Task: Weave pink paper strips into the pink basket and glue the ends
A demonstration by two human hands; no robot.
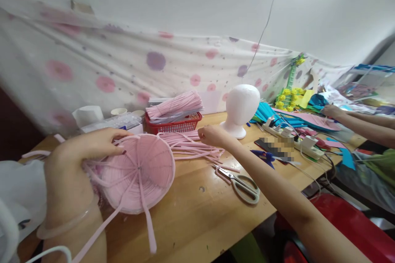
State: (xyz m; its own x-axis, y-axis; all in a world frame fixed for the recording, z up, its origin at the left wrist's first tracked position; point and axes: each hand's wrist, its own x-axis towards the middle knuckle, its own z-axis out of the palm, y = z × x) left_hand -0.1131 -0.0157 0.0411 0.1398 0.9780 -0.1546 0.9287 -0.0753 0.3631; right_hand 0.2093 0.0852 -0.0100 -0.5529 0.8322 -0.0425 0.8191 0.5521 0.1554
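My left hand (pixel 105 144) grips the upper left edge of a round, ribbed pink piece (pixel 154 168), bowl-like or hat-like, with strips meeting at its centre. Loose strip ends hang down from its lower side. My right hand (pixel 211 135) is stretched forward over the table, its fingers closed at a pink strip (pixel 177 134) that runs from near the round piece's upper rim. Beneath and beside that hand lies a pile of pink strips (pixel 188 150). Scissors (pixel 243 187) with pale handles lie below my right forearm.
Behind stand a red basket (pixel 173 125) with a pink bundle and a white foam head (pixel 242 107). To the right are a blue glue gun (pixel 263 156), a phone (pixel 271 150), a power strip (pixel 290 139) with cables, and blue material. A co-worker's hands (pixel 336 113) work farther right.
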